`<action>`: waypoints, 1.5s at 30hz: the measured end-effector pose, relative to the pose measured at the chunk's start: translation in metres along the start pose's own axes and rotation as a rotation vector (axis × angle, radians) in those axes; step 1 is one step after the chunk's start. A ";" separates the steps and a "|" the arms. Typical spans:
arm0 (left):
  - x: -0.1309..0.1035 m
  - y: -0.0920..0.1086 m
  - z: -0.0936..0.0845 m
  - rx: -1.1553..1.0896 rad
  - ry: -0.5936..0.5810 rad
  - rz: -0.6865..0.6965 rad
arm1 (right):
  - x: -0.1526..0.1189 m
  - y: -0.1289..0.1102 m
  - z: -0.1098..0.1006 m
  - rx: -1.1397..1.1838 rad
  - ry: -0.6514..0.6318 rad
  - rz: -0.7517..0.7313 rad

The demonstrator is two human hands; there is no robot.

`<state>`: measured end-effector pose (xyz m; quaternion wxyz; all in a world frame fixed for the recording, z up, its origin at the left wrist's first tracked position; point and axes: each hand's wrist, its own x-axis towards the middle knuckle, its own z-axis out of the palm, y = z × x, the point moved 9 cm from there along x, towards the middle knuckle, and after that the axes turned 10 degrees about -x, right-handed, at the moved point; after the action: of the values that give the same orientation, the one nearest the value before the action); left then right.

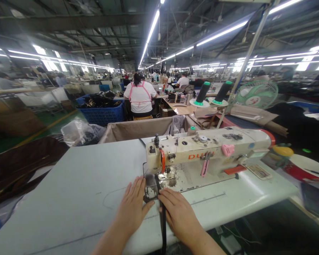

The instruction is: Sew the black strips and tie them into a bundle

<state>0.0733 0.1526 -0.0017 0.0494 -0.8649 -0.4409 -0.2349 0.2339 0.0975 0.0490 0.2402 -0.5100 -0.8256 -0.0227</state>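
At the bottom centre of the frame, the left hand [133, 209] and the right hand [179, 216] lie flat on the white bench [77, 191], one on each side of a narrow black strap [163, 226]. The strap runs from the bench's near edge up toward the needle area of the sewing machine [207, 152]. Neither grip is closed: the fingers are stretched out and the palms press down, so the hands steady and steer the strap rather than clutch it. The left fingertips rest just beside the metal plate under the presser foot [151, 189], and the right fingers touch the strap's edge. This keeps the strap straight on its line into the foot.

On the machine's cream body, orange letters read "DU" followed by strokes hidden behind a pink clip; the rest cannot be read. Two dark thread cones [212, 94] with green tips stand on a rack in the upper right, behind the machine, placed high so thread can feed down. A green fan [256, 95] sits beside them. Further back, at upper centre, a person in a white top [140, 99] sits facing away near a blue crate [102, 113].
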 end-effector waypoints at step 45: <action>0.027 -0.045 0.015 -0.403 -0.006 -0.176 | 0.002 0.003 0.005 0.006 -0.106 0.064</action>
<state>0.0567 0.2043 -0.0081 -0.1466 -0.8161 -0.4589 -0.3192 0.2337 0.1017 0.0448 0.1983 -0.5361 -0.8204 0.0144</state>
